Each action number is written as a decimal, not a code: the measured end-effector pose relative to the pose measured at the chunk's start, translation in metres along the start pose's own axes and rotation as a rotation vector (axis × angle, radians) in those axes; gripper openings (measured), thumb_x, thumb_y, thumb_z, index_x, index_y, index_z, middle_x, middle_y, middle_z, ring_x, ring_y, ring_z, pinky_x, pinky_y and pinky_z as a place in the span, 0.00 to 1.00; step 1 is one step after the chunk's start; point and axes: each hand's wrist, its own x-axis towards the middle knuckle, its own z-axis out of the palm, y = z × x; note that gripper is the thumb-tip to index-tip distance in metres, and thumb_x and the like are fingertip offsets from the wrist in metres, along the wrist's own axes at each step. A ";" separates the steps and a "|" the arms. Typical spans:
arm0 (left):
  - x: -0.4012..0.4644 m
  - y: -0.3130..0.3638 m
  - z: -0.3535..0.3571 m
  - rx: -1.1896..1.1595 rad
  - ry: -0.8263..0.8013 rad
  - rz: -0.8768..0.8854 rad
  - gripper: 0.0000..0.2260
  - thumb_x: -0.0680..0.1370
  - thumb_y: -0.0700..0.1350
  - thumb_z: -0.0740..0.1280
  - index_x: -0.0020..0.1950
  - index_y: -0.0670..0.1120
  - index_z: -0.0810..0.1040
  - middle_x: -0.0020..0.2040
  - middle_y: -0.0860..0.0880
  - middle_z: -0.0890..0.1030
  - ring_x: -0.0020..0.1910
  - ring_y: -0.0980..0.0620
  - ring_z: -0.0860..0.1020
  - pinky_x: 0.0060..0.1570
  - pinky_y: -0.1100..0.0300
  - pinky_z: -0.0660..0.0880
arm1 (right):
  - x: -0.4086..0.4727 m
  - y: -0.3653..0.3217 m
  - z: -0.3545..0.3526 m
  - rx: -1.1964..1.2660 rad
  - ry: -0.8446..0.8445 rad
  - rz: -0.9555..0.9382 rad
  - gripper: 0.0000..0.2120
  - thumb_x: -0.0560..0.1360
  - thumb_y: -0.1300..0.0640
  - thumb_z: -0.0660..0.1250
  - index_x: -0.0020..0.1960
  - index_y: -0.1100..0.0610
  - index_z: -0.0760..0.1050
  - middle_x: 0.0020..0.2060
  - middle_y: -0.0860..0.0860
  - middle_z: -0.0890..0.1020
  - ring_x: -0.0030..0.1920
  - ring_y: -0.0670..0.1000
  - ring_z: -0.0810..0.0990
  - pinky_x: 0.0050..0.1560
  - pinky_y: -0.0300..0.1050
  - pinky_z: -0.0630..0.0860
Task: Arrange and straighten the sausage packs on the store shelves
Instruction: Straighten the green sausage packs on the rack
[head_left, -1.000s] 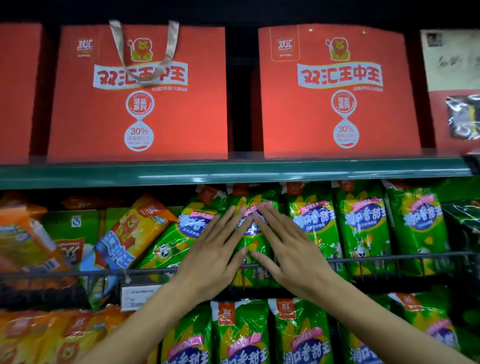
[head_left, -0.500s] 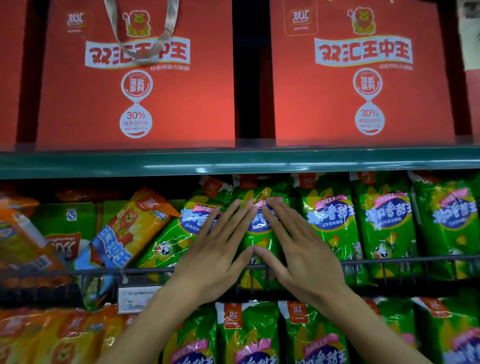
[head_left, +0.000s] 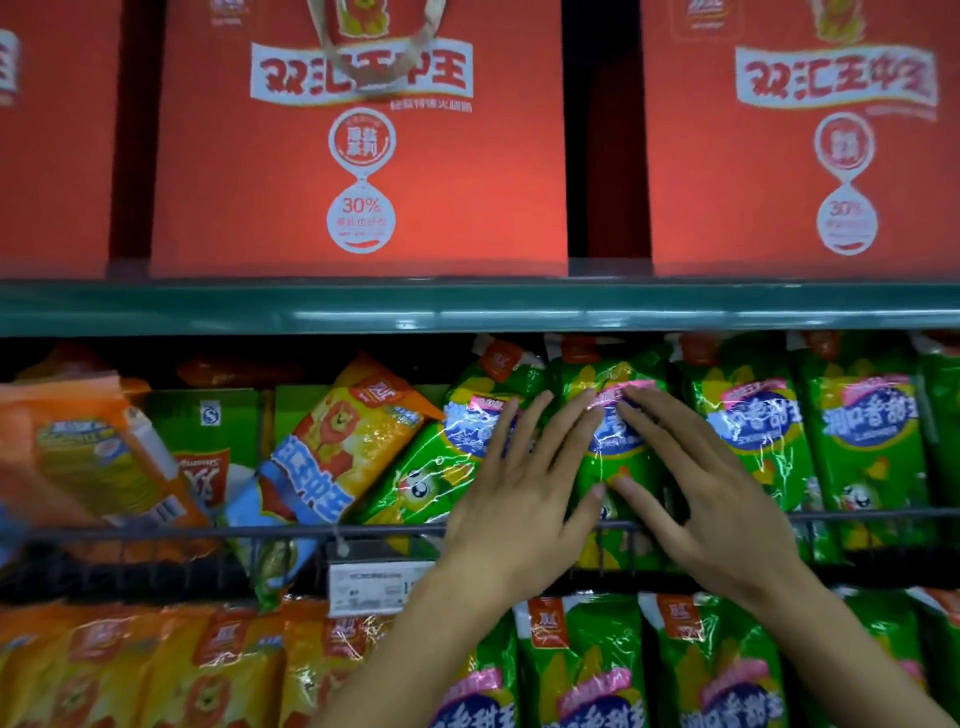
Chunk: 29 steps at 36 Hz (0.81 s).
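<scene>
Left hand (head_left: 519, 499) flat, fingers straight and spread, pressing the front of an upright green sausage pack (head_left: 618, 457) on the middle shelf. Right hand (head_left: 711, 499) likewise flat and spread on the same pack, thumb tips nearly meeting. Just left, a second green pack (head_left: 441, 467) leaning rightward, partly under the left fingers. Beside that, a tilted orange pack (head_left: 332, 447). Wire rail (head_left: 208, 532) across the pack fronts, price tag (head_left: 369, 584) clipped below. More upright green packs (head_left: 753, 431) to the right. Red gift boxes (head_left: 358, 156) on the green shelf (head_left: 467, 306) above.
</scene>
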 end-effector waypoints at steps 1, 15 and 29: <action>0.000 -0.001 -0.001 -0.024 0.010 -0.002 0.29 0.86 0.59 0.50 0.83 0.56 0.39 0.81 0.63 0.36 0.79 0.59 0.31 0.80 0.48 0.35 | 0.000 0.000 0.000 0.004 0.000 -0.006 0.30 0.81 0.38 0.57 0.80 0.50 0.62 0.79 0.42 0.61 0.79 0.45 0.59 0.74 0.49 0.66; -0.023 -0.066 -0.048 -0.019 0.144 0.047 0.21 0.81 0.53 0.60 0.73 0.50 0.73 0.75 0.53 0.70 0.75 0.52 0.64 0.74 0.51 0.64 | 0.001 -0.031 -0.005 0.287 0.147 -0.026 0.18 0.79 0.57 0.68 0.68 0.57 0.77 0.61 0.47 0.80 0.63 0.43 0.78 0.65 0.38 0.74; -0.022 -0.119 -0.050 0.018 0.282 0.012 0.17 0.81 0.50 0.61 0.68 0.45 0.76 0.61 0.48 0.77 0.61 0.45 0.73 0.58 0.50 0.71 | 0.041 -0.112 0.029 0.014 -0.296 0.496 0.23 0.79 0.38 0.65 0.47 0.60 0.78 0.34 0.54 0.80 0.40 0.59 0.79 0.45 0.54 0.78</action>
